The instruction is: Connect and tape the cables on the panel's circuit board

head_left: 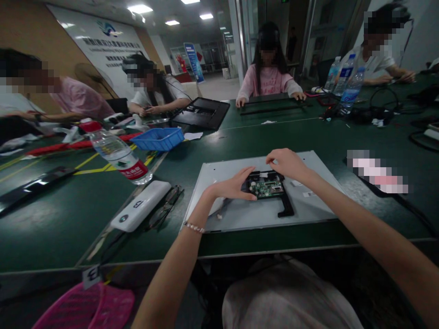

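A grey metal panel (240, 214) lies flat on the green table (61, 219) in front of me. On it sits a green circuit board (266, 187) in a black frame, with a black bracket (286, 208) running toward me. My left hand (232, 186) rests at the board's left edge, fingers curled against it. My right hand (287, 163) is over the board's far edge, fingers bent down and pinching at a small white piece there.
To the left lie a white power bank (140, 205), folded glasses (166, 208), a tipped water bottle (120, 157) and a blue tray (158, 138). Other people sit around the table. Cables (394, 201) and bottles (350, 82) are on the right; a pink basket (85, 308) below.
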Demonstrator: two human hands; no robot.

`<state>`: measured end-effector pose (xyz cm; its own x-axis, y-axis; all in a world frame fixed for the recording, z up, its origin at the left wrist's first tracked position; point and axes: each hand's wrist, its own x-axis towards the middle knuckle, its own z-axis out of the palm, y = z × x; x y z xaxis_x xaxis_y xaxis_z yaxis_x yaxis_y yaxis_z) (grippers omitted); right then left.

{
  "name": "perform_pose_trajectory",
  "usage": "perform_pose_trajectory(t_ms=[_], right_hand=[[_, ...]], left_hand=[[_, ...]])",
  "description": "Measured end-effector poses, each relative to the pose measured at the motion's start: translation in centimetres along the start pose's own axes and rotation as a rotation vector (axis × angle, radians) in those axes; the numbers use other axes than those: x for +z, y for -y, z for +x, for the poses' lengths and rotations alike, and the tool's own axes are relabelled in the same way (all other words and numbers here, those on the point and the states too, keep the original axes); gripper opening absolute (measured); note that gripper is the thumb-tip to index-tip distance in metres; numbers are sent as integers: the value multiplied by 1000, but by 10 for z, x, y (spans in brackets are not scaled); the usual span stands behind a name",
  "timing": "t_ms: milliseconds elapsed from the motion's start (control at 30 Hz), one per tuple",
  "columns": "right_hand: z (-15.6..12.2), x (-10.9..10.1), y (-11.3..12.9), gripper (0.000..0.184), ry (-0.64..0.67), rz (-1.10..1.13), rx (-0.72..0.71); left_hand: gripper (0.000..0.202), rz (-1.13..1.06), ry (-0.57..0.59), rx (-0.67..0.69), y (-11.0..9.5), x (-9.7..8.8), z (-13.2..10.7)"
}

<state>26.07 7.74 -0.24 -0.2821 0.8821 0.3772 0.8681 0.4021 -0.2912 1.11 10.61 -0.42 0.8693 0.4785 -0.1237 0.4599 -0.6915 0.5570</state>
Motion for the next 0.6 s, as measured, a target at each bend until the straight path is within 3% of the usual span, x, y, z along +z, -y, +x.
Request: perform_pose_trajectory(t_ms=[133, 333, 600], right_hand=[[-6, -3, -13, 21, 34, 41, -9], [-11, -1, -12, 27, 190, 122, -242], [-3, 14, -11, 23, 264, 104, -268]], left_hand=[[109, -5, 3, 0, 2, 1, 0], [111, 5, 7, -5, 4, 1, 0], [111, 18, 13, -1, 4, 1, 1]])
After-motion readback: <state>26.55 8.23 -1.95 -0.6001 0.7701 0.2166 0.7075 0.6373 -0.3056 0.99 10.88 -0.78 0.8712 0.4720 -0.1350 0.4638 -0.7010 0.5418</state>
